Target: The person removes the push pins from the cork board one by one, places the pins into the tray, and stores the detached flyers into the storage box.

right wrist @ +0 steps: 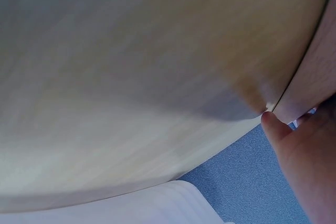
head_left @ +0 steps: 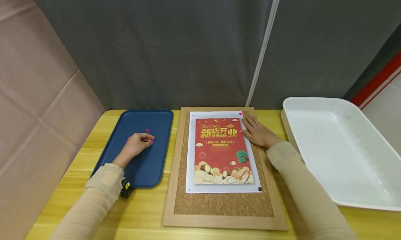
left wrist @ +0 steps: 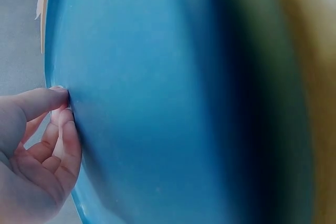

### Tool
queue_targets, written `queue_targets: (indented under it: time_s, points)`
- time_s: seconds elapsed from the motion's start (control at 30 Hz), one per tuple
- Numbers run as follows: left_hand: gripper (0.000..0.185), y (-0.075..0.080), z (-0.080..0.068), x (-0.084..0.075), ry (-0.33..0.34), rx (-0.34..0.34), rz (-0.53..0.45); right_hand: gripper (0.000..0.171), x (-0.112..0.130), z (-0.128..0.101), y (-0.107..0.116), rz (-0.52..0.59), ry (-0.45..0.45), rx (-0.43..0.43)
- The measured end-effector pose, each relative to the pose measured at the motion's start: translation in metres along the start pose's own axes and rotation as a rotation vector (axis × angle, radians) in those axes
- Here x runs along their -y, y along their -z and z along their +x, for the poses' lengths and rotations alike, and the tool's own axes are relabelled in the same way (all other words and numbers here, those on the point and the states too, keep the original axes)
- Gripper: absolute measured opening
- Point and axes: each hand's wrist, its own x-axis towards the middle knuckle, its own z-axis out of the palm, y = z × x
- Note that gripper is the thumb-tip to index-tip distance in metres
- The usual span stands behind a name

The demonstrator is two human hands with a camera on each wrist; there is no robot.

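A blue tray [head_left: 142, 167] lies at the left of the table. On it my left hand [head_left: 149, 140] has its fingers curled and pinches a purple pushpin [head_left: 152, 141]. A pink pushpin [head_left: 147, 130] lies loose on the tray just beyond that hand. In the left wrist view my left hand [left wrist: 62, 109] has thumb and fingers drawn together against the tray [left wrist: 173, 103]. My right hand [head_left: 254, 130] lies flat on the right edge of a red poster [head_left: 219, 146], which sits on a cork board [head_left: 219, 205]. A pink pin [head_left: 240, 113] and a black pin [head_left: 259, 189] hold the poster's right corners.
A large white bin [head_left: 338, 146] stands at the right, close to my right forearm. The wooden table [head_left: 141, 215] runs to a grey curtain at the back. A small black device [head_left: 126, 190] sits by the left wrist. The right wrist view is a blur of wood with my right hand [right wrist: 302, 156].
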Motion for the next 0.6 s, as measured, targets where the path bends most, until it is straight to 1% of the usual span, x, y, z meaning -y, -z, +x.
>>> queue_targets:
  time_s: [0.37, 0.6]
  points:
    - [0.028, 0.0012, 0.0001, 0.0011, 0.004, 0.010, -0.009, 0.069, 0.0010, 0.0008, 0.0012, -0.004, 0.002, 0.003]
    - [0.028, 0.0039, -0.0001, 0.0003, 0.002, -0.009, -0.017, 0.069, -0.0003, 0.0010, -0.0005, 0.000, -0.002, 0.000]
